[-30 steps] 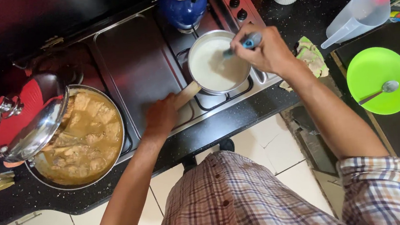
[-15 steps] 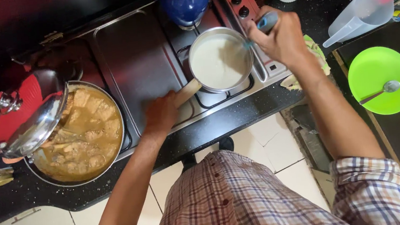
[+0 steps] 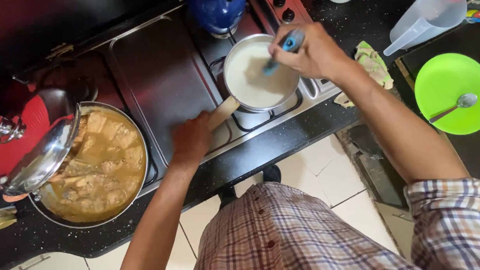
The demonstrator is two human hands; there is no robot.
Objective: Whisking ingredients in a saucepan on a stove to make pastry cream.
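A small steel saucepan (image 3: 231, 56) full of white liquid (image 3: 249, 81) sits on the right burner of the stove. My left hand (image 3: 191, 138) grips its pale wooden handle (image 3: 223, 111). Over the pan's right rim, my right hand (image 3: 308, 52) holds a blue-handled utensil (image 3: 279, 53) whose tip dips into the white liquid.
A wide pan of brown curry (image 3: 99, 166) stands at the left with a steel lid (image 3: 36, 151) propped on its rim. A blue kettle (image 3: 217, 5) sits behind the saucepan. To the right lie a cloth (image 3: 373, 63), a clear jug (image 3: 425, 14) and a green plate (image 3: 440, 83) with a spoon (image 3: 454, 106).
My right hand has swung the blue utensil from the pan's right edge back toward its middle, stirring the white liquid. My left hand has stayed on the handle.
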